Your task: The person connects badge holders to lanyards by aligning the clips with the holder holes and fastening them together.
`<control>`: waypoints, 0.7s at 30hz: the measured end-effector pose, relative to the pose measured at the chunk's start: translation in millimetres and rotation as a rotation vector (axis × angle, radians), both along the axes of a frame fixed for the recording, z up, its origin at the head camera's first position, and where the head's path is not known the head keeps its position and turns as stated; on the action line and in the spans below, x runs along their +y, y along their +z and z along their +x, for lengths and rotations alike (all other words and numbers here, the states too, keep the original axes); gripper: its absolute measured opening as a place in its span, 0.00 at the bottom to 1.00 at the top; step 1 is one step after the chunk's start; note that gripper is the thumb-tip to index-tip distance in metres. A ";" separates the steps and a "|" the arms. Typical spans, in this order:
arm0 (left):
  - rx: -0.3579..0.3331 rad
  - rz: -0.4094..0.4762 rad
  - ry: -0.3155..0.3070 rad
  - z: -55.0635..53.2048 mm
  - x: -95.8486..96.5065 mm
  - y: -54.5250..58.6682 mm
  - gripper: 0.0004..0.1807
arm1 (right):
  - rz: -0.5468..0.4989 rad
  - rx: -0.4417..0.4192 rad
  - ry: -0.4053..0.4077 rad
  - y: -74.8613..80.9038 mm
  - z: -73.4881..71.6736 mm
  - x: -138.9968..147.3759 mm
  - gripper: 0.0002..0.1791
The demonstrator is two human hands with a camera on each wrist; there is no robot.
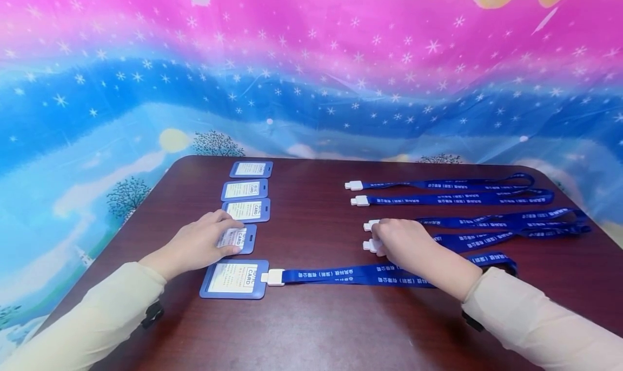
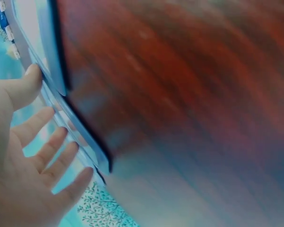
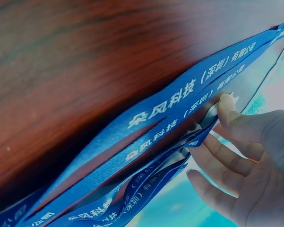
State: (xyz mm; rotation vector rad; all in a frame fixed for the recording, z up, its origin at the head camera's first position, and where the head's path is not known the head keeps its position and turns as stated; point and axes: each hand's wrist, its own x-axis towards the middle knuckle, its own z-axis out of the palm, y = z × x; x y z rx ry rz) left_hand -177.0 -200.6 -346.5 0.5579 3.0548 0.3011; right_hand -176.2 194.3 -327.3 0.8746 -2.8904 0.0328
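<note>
My left hand point(image 1: 201, 241) lies over a blue badge holder point(image 1: 248, 239), thumb at its near edge and the other fingers spread toward its far side. The left wrist view shows those fingers point(image 2: 61, 135) loosely extended beside the holders. With thumb and fingers my right hand point(image 1: 404, 244) pinches the white plastic clip point(image 1: 370, 245) of a blue lanyard point(image 1: 479, 241) with white lettering. Part of that strap is hidden behind the hand. Nearest me, another badge holder point(image 1: 206, 290) is joined by its white clip point(image 1: 276, 277) to a lanyard point(image 1: 336, 274) stretching right.
Three more badge holders point(image 1: 265, 210) form a column going back on the left. Other lanyards point(image 1: 462, 199) lie in rows on the right, clips facing left. The dark red wooden table point(image 1: 311, 328) ends at a colourful snowflake backdrop point(image 1: 311, 52).
</note>
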 end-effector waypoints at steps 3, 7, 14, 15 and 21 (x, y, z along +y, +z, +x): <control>-0.006 -0.006 0.011 -0.6 2.7 0.8 0.30 | 0.000 -0.004 -0.006 0.2 -0.3 -0.7 0.13; -0.024 -0.012 0.017 -0.3 9.1 1.7 0.32 | -0.007 -0.010 -0.008 -0.2 0.3 -0.7 0.13; -0.042 -0.009 0.004 1.5 24.5 2.4 0.30 | -0.009 -0.008 -0.001 -0.5 0.7 -0.6 0.14; -0.044 -0.009 0.002 1.6 26.5 2.3 0.30 | -0.005 -0.008 0.000 -0.5 0.6 -0.7 0.14; -0.049 0.007 -0.003 1.2 35.9 1.6 0.30 | 0.018 0.003 0.012 0.0 -0.2 0.1 0.14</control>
